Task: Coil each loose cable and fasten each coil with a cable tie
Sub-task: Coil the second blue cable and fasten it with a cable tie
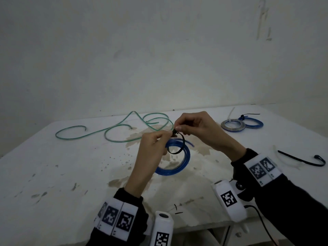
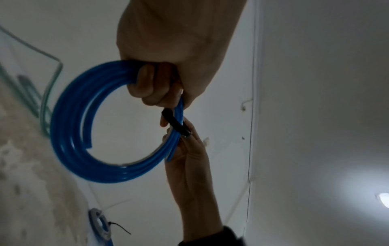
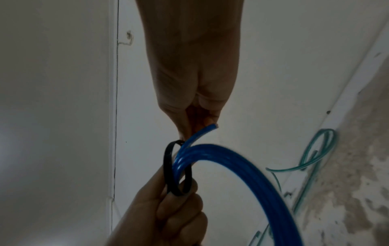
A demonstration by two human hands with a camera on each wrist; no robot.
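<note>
A white table [image 1: 53, 174] stands against a plain white wall [image 1: 159, 50]. The tabletop is marked with brown stains [image 1: 177, 166] near its centre and smaller flecks toward the left edge. The wall shows faint scuffs at upper right. A ceiling lamp [image 2: 383, 201] glows in the left wrist view.

A table [image 1: 53, 174] stands against a far wall [image 1: 159, 50]. At its middle, two hands meet above it: the left hand [image 1: 152, 144] on the left, the right hand [image 1: 197, 128] on the right. A cable coil [image 1: 179, 167] hangs between them, with a cable tie [image 1: 179, 146] looped around it. A loose cable [image 1: 113, 128] sprawls far left. Two tied coils [image 1: 241, 124] lie touching, far right. Spare ties [image 1: 301, 160] lie near right.
</note>
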